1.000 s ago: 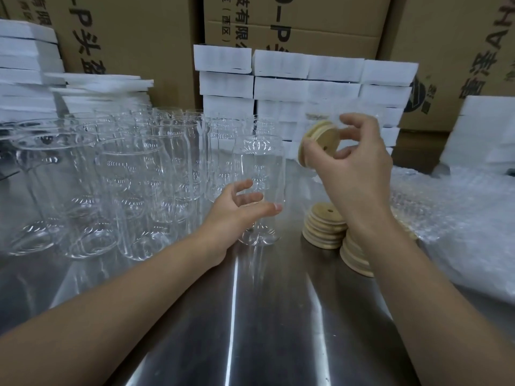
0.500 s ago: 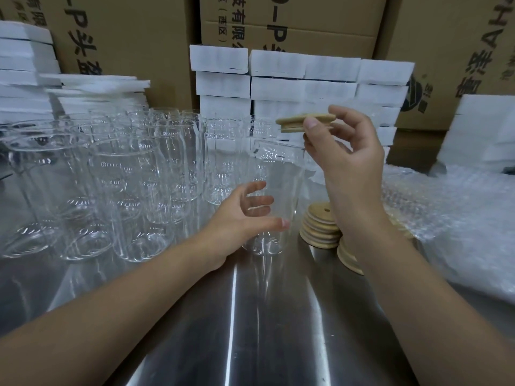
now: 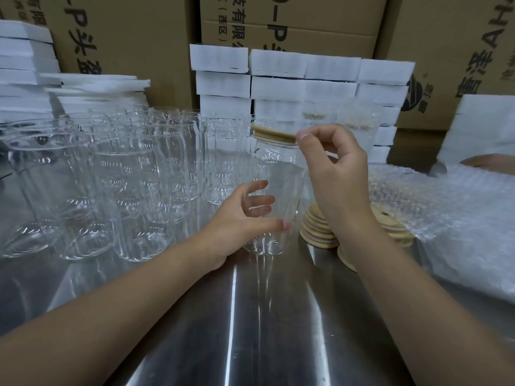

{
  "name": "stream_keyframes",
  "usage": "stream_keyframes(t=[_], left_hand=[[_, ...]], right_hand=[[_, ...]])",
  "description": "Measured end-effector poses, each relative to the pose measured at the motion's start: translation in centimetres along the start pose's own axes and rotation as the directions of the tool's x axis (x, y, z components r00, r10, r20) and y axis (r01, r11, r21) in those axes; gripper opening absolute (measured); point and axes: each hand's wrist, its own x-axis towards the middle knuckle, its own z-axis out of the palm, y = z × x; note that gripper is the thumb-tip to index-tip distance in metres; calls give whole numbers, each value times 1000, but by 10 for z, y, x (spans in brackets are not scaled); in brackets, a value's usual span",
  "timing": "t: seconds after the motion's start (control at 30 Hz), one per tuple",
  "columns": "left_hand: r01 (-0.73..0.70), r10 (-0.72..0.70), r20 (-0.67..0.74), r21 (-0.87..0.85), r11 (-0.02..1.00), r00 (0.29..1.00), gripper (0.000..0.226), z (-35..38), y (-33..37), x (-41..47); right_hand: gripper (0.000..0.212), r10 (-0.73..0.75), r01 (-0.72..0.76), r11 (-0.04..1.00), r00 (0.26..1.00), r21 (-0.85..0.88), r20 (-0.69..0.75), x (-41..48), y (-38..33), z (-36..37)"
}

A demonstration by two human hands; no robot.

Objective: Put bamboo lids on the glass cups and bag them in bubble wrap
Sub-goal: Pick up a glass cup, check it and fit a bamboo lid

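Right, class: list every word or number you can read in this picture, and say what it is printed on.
"-P头盔", sideways, cut off: left cardboard box.
"有限" and "(西区)", sideways, cut off: middle cardboard box.
"AH" beside two characters, perhaps "富泽": right cardboard box.
No other text shows.

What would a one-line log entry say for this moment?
lidding | left hand grips glass cup | right hand holds bamboo lid on cup's mouth | spare lids stacked beside
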Motion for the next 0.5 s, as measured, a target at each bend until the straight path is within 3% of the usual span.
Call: stream_keyframes(t=[0.13, 0.27, 0.43, 0.5], left_hand=[[-24, 24, 23, 18, 1000, 999, 75, 0, 1, -1], [-63, 59, 61, 67, 996, 996, 75, 1, 2, -2], [-81, 79, 25, 72, 994, 997, 83, -2, 0, -1], [-87, 89, -29, 51, 995, 996, 78, -4, -1, 1]], right_hand=[[25, -21, 19, 1000, 993, 15, 118, 0, -1, 1], [27, -12, 9, 1000, 980, 18, 197, 0, 5, 3], [38, 14, -15, 998, 999, 60, 30, 6, 7, -3], [31, 81, -78, 995, 996, 59, -39, 12, 9, -7]])
